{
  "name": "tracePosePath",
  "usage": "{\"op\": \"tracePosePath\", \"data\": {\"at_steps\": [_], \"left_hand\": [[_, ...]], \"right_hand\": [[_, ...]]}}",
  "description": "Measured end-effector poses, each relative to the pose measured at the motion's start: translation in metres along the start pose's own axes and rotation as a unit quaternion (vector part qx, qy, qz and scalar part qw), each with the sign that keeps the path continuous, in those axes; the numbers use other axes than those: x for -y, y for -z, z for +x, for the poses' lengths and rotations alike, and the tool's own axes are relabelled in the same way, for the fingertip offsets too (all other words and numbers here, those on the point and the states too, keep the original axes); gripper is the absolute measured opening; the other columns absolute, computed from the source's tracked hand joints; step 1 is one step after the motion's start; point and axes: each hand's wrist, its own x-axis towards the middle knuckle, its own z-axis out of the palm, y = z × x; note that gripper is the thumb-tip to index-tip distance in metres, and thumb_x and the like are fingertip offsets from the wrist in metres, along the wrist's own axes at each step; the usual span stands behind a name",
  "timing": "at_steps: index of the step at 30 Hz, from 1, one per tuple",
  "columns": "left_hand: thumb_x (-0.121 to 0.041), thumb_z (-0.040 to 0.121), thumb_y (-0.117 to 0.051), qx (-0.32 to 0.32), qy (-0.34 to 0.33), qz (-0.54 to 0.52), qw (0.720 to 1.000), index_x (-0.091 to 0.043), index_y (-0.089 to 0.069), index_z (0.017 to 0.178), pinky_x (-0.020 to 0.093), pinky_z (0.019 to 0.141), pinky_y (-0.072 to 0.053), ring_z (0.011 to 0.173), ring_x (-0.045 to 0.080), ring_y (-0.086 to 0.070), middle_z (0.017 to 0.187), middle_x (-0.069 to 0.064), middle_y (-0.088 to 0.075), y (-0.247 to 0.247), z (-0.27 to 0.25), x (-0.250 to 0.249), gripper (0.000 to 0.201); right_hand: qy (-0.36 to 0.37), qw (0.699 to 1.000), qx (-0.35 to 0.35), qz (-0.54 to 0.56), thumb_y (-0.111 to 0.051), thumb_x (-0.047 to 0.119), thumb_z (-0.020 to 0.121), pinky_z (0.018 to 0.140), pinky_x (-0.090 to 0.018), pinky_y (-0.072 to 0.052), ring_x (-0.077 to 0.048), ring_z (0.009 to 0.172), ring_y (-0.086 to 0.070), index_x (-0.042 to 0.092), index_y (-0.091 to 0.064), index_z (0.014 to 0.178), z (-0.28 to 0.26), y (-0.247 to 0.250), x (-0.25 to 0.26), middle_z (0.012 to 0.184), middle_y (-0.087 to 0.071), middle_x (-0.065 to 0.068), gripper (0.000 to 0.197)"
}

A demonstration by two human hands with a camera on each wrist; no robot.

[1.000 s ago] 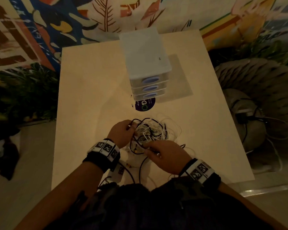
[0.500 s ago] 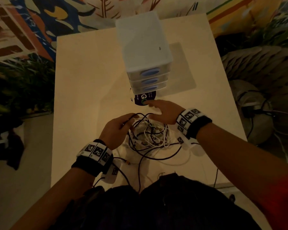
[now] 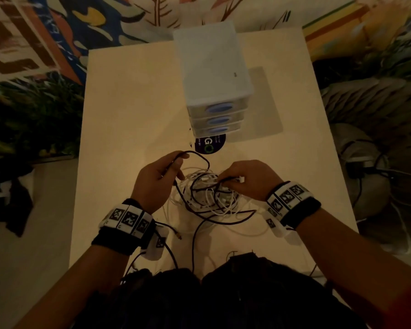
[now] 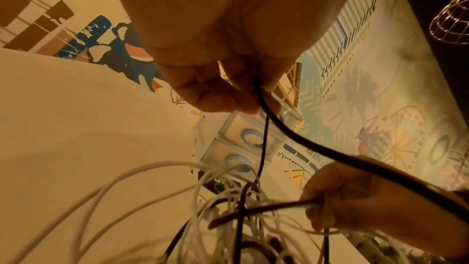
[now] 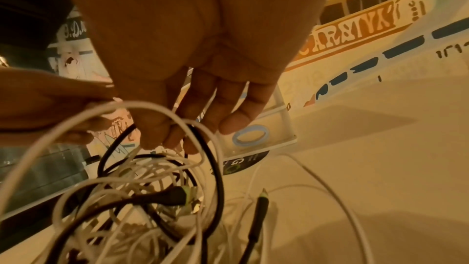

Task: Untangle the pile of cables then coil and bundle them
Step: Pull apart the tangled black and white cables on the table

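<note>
At the near end of the pale table (image 3: 128, 115), a tangle of black and white cables (image 3: 207, 195) sits between the two hands, still knotted; nothing coiled yet.

Left side: the left hand (image 3: 157, 179) is raised just left of the pile, fingers curled round a black cable (image 3: 199, 156). From that grip the cable arcs up and over to the right, then drops into the heap. In the left wrist view two black runs leave the fingers (image 4: 213, 95), one thin and hanging straight down, one thicker and sweeping away toward the other hand.

Centre: white strands loop loosely over and through the black ones. A black plug with a green collar (image 5: 175, 196) lies buried in the middle.

Right side: the right hand (image 3: 249, 179) rests on the pile's right edge, thumb and forefinger pinching a dark cable end (image 4: 299, 204) that points left into the tangle; the remaining fingers (image 5: 238, 111) hang loose.

Behind, a small plastic drawer unit (image 3: 214, 74) stands well clear.

Judgement: the held black cable runs roughly left to right between the grips, so drawing the hands apart along that line should show where white loops bind it. The right hand is nearer the knot.
</note>
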Motion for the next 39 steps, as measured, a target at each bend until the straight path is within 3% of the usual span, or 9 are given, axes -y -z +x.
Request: {"op": "tracePosePath", "data": {"at_steps": [6,9,13,17,23,27,31,33,39], "left_hand": [[-0.023,0.105,-0.052,0.014,-0.045,-0.043,0.998,-0.029,-0.071,0.117,0.016,0.065,-0.046,0.069,0.005,-0.062,0.074,0.000,-0.070,0.005,-0.006,-0.020,0.024],[-0.023,0.103,-0.053,0.043,-0.070,-0.051,0.995,-0.034,-0.070,0.116,0.019,0.067,-0.047,0.071,0.005,-0.063,0.076,-0.002,-0.071,0.008,-0.009,-0.027,0.024],[-0.025,0.102,-0.053,0.082,-0.123,-0.005,0.989,-0.032,-0.068,0.122,0.020,0.079,-0.050,0.083,0.006,-0.068,0.081,-0.006,-0.073,0.011,-0.017,-0.034,0.026],[-0.028,0.102,-0.054,0.087,-0.145,0.003,0.986,-0.031,-0.068,0.123,0.028,0.078,-0.055,0.085,0.010,-0.071,0.082,-0.009,-0.074,0.011,-0.022,-0.037,0.025],[-0.036,0.098,-0.052,0.136,-0.064,-0.059,0.987,-0.017,-0.077,0.109,0.027,0.066,-0.057,0.069,0.014,-0.071,0.081,-0.001,-0.076,0.021,-0.032,-0.036,0.033],[-0.048,0.102,-0.042,0.036,0.002,0.003,0.999,-0.028,-0.076,0.097,0.033,0.062,-0.056,0.063,0.014,-0.068,0.083,-0.007,-0.074,0.019,-0.026,-0.014,0.039],[-0.041,0.104,-0.047,-0.059,-0.072,0.140,0.986,-0.035,-0.068,0.111,0.019,0.067,-0.048,0.079,-0.001,-0.060,0.100,-0.015,-0.062,0.010,-0.007,0.005,0.023],[-0.042,0.104,-0.047,-0.025,-0.068,0.152,0.986,-0.033,-0.065,0.121,0.014,0.069,-0.043,0.081,0.000,-0.057,0.106,-0.011,-0.056,0.000,0.004,0.004,0.026],[-0.060,0.103,-0.028,0.205,0.116,0.136,0.962,-0.022,-0.070,0.116,0.033,0.088,-0.045,0.098,0.019,-0.062,0.102,-0.003,-0.068,-0.024,0.022,-0.006,0.058]], "right_hand": [[-0.033,0.998,0.053,-0.019,-0.060,0.044,0.092,0.083,-0.035,-0.051,-0.018,0.096,-0.064,0.037,-0.073,0.115,-0.003,0.005,0.008,0.105,-0.072,0.005,0.028],[-0.072,0.993,0.046,0.083,-0.045,0.044,0.089,0.077,-0.034,-0.056,-0.016,0.083,-0.068,0.034,-0.073,0.111,-0.006,0.013,0.018,0.092,-0.074,0.006,0.037],[-0.132,0.962,-0.001,0.241,-0.056,0.029,0.095,0.065,-0.044,-0.062,-0.023,0.066,-0.073,0.029,-0.054,0.106,0.002,0.020,0.027,0.085,-0.076,-0.001,0.011],[-0.090,0.994,-0.004,0.062,-0.067,0.055,0.087,0.079,-0.036,-0.056,-0.006,0.070,-0.066,0.037,-0.060,0.102,0.021,0.013,0.032,0.091,-0.072,0.013,0.024],[-0.088,0.994,-0.052,0.039,-0.061,0.040,0.097,0.084,-0.035,-0.052,-0.019,0.088,-0.067,0.019,-0.072,0.107,0.023,0.007,0.030,0.103,-0.074,-0.002,0.026],[-0.087,0.990,-0.089,0.069,-0.065,0.036,0.095,0.084,-0.033,-0.052,-0.013,0.086,-0.067,0.022,-0.074,0.104,0.011,0.002,0.030,0.099,-0.074,0.003,0.019],[-0.090,0.976,-0.141,0.139,-0.075,0.024,0.087,0.087,-0.028,-0.055,-0.005,0.090,-0.070,0.025,-0.078,0.098,0.001,-0.009,0.031,0.094,-0.077,0.009,0.011],[-0.086,0.971,-0.162,0.155,-0.077,0.023,0.086,0.086,-0.025,-0.055,-0.002,0.090,-0.070,0.025,-0.079,0.096,-0.001,-0.012,0.032,0.092,-0.077,0.010,0.011],[-0.077,0.948,-0.199,0.234,-0.080,0.026,0.083,0.083,-0.018,-0.054,0.001,0.088,-0.070,0.035,-0.075,0.090,-0.004,-0.009,0.043,0.088,-0.074,0.018,0.012]]}}
